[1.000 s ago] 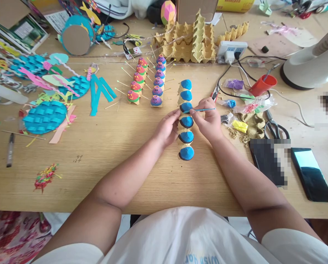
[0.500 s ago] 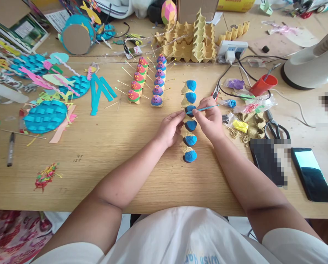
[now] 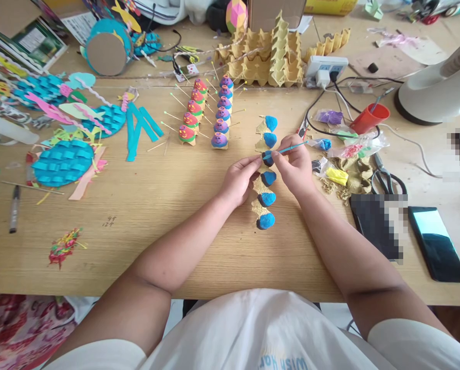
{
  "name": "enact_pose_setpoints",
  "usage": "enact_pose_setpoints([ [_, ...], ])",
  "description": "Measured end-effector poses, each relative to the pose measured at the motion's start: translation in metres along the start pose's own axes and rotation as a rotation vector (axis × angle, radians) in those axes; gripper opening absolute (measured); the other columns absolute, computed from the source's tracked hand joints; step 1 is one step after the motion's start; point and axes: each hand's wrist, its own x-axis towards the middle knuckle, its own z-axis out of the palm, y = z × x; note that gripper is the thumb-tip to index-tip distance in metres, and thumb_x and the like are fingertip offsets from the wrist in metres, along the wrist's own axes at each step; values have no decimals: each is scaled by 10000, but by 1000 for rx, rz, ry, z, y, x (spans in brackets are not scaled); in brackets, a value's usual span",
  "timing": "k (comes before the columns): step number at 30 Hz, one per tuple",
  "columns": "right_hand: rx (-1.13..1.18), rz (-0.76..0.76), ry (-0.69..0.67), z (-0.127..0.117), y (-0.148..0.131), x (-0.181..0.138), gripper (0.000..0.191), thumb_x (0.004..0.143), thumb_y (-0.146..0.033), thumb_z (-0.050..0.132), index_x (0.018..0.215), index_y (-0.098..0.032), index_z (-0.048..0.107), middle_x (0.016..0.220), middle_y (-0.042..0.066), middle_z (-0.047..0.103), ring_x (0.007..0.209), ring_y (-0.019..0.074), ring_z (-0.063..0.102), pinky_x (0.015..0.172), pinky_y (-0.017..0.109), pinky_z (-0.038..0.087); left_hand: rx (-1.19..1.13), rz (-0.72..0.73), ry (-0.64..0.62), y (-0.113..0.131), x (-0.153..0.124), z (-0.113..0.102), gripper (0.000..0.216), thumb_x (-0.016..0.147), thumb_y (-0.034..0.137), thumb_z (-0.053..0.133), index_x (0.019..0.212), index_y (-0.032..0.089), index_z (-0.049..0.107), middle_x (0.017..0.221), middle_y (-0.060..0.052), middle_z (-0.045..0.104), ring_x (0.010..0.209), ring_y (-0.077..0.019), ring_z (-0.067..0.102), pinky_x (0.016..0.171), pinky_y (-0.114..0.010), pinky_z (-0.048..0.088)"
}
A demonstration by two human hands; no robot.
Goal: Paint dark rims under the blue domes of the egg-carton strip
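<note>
A strip of egg carton (image 3: 261,207) lies lengthwise in front of me, its cups topped with blue clay and several edged with black. My left hand (image 3: 238,181) grips the strip's left side near the third cup from the far end, fingertips partly hidden behind it. Between the thumb and fingers of my right hand (image 3: 294,165) is a thin blue modelling tool (image 3: 294,146), its tip against that same cup. To the left stand two finished-looking strips, one of red-and-green cups (image 3: 191,120) and one of purple cups (image 3: 222,114), both with faces and stick-like pins.
Beyond are egg trays (image 3: 253,56) and a power strip (image 3: 327,66). At right lie bagged clay (image 3: 336,176), scissors (image 3: 386,177), a red cup (image 3: 370,119) and a phone (image 3: 438,244). Blue woven paper pieces (image 3: 63,162) and a marker (image 3: 14,209) are at left.
The far end of the blue-topped strip has shifted slightly right and toward me, so the strip looks a little bent. Both hands keep their hold; the tool has moved only slightly.
</note>
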Motion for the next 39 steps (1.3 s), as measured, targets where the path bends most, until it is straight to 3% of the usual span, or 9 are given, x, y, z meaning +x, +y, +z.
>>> enact_pose_setpoints([
  [10, 143, 131, 2, 1, 1, 2, 588, 757, -775, 899, 822, -285, 581, 852, -23, 561, 812, 169, 556, 867, 380, 598, 73, 38, -1, -3, 1, -2, 55, 838, 208, 910, 869, 216, 866, 771, 20, 779, 651, -82, 629, 666, -225, 470],
  [15, 175, 158, 14, 3, 0, 2, 598, 762, -776, 894, 829, -279, 568, 832, -25, 540, 779, 157, 522, 758, 338, 531, 57, 43, -28, -3, 0, -2, 32, 845, 192, 894, 857, 211, 871, 762, 19, 772, 650, -71, 612, 651, -202, 465],
  [21, 171, 176, 27, 5, 1, 2, 575, 787, -723, 899, 831, -267, 552, 792, -46, 513, 711, 126, 469, 679, 305, 461, 73, 47, -55, -5, 2, -4, 92, 812, 239, 924, 884, 205, 878, 770, 21, 773, 669, -70, 621, 667, -200, 472],
  [39, 124, 183, 72, 2, 4, 5, 354, 817, -395, 848, 818, -260, 521, 777, -52, 513, 756, 136, 547, 730, 326, 465, 135, 53, -67, -9, 4, -9, 189, 779, 311, 962, 908, 216, 860, 862, 15, 806, 758, -105, 678, 708, -232, 481],
])
